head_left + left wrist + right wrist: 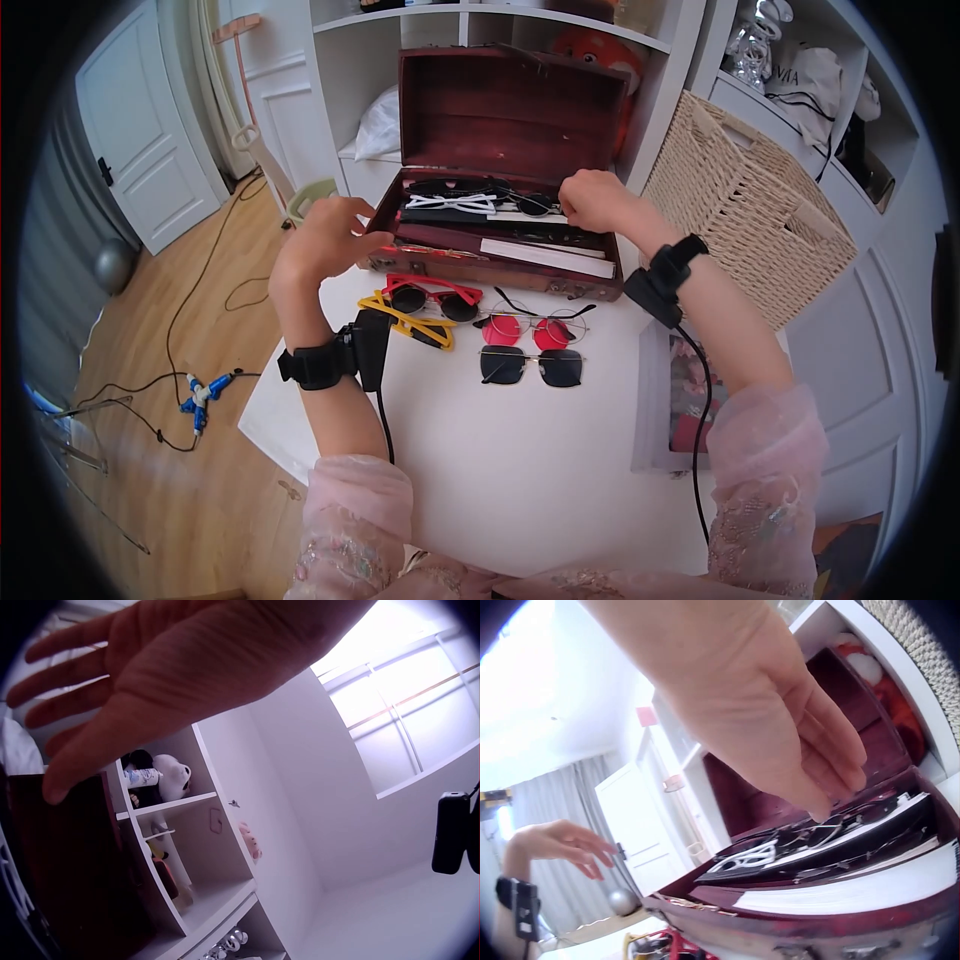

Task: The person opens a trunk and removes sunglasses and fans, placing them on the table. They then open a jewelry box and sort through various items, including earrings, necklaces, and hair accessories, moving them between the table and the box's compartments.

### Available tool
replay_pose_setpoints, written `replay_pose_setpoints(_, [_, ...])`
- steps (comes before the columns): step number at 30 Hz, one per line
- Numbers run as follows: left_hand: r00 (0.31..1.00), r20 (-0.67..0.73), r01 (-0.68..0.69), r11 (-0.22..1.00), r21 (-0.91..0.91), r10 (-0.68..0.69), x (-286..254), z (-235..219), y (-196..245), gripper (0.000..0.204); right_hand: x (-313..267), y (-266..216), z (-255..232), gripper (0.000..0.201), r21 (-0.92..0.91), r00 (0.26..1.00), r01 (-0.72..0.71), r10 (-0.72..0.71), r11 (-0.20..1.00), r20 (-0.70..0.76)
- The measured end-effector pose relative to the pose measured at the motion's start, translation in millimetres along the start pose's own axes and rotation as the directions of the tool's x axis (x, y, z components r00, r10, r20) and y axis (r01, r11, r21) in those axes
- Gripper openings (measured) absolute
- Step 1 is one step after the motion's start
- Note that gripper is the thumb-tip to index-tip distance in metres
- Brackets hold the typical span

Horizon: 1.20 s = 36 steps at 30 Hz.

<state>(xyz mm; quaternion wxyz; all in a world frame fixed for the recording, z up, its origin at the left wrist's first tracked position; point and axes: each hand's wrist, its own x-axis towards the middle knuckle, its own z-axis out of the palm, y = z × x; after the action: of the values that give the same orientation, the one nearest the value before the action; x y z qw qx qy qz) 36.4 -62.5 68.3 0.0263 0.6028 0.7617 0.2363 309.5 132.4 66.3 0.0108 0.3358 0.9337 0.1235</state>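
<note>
Two hands [325, 240] [603, 205] at open chest [590, 284], sunglasses [503, 366], bag [815, 95] lettering ending “IA”

The left grip [169, 679], a bare hand, spans the upper left, its 5 digits spread and nearly straight. Below the fingertips stands a dark red panel [75, 866], beside a white shelf unit [199, 761]. 1 compartment holds a black-and-white plush toy [172, 778] and a white tube [141, 778] with blue print. Right of the shelving shows a pink figure [250, 842]; a bright window [416, 712] fills the upper right, above 1 black device [451, 832].
</note>
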Motion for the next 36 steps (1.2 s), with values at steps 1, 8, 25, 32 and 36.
replay_pose_setpoints(1, [1.000, -0.025, -0.003, 1.000, 0.020, 0.003, -1, 1, -2, 0.041, 7, 3, 4, 0.009, 0.001, 1.000, 0.001, -0.001, 1.000, -0.001])
replay_pose_setpoints(8, [0.998, 0.037, 0.049, 0.999, 0.000, -0.049, -2, -6, 10, 0.042, 54, 3, 39, 0.011, 0.145, 0.981, 0.013, 0.015, 0.989, -0.194])
replay_pose_setpoints(25, [0.998, 0.032, 0.055, 0.998, -0.018, -0.055, 0, -4, 10, 0.040, 69, -13, 42, 0.014, 0.055, 0.978, -0.130, 0.137, 0.990, -0.155])
replay_pose_setpoints(32, [1.000, -0.002, 0.018, 0.999, -0.034, -0.018, -2, -3, 8, 0.039, 50, 4, 20, 0.017, -0.016, 0.972, -0.123, 0.117, 0.992, -0.202])
replay_pose_setpoints(36, [1.000, 0.016, 0.001, 0.999, -0.040, -0.001, -1, -4, 7, 0.041, 32, 8, -2, 0.013, 0.035, 0.964, -0.035, 0.043, 0.999, -0.262])
